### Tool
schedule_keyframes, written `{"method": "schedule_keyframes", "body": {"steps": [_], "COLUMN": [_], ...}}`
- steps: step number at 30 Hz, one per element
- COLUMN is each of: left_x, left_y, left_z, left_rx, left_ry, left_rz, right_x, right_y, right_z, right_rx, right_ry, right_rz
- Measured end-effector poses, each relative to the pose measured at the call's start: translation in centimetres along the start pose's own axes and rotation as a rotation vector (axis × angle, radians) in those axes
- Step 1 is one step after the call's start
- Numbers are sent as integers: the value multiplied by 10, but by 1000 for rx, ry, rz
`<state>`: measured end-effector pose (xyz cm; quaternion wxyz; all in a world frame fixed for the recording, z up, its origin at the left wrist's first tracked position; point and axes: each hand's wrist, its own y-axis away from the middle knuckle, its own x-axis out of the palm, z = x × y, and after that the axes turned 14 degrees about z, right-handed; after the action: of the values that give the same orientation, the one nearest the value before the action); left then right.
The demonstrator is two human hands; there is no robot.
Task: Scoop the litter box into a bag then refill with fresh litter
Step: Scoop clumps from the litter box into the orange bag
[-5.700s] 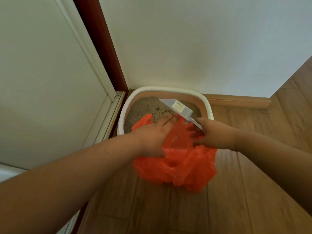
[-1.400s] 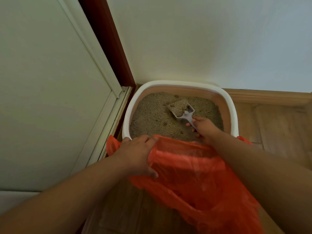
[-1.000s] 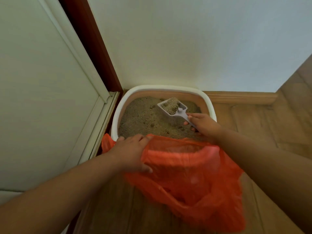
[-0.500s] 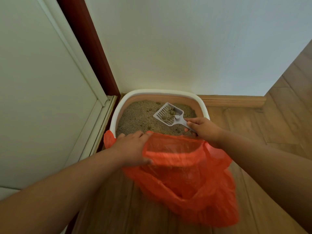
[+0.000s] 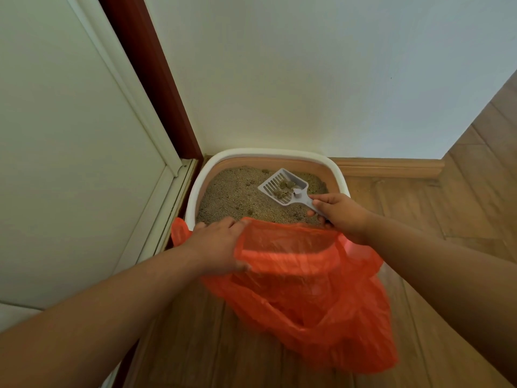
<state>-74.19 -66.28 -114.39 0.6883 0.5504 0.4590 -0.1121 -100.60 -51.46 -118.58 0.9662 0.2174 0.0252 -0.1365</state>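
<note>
Item count: one white-rimmed, tan-walled plastic litter box (image 5: 193, 191) filled with sandy granules; one white slotted plastic scoop (image 5: 282, 186) holding several brown clumps, the exact number not discernible; one translucent orange plastic bag (image 5: 313, 298); two bare hands, left hand (image 5: 216, 245) and right hand (image 5: 342, 212).

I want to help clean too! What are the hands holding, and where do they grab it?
The right hand grips the scoop by its handle. The left hand holds the orange bag by its rim.
</note>
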Motion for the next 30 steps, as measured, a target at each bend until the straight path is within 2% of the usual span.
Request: {"method": "schedule_keyframes", "body": {"steps": [5, 10, 20, 30], "left_x": [0, -1, -3, -5], "left_y": [0, -1, -5, -5], "left_z": [-1, -1, -1, -2], "left_rx": [-2, -3, -8, -5], "left_ry": [3, 11, 15, 35], "left_rz": [3, 2, -13, -22], "right_x": [-1, -2, -6, -6], "right_y": [5, 8, 5, 5], "right_z": [2, 3, 8, 14], "right_rx": [40, -6, -15, 5], "right_ry": [-30, -14, 35, 36], "right_rz": [54, 105, 23, 90]}}
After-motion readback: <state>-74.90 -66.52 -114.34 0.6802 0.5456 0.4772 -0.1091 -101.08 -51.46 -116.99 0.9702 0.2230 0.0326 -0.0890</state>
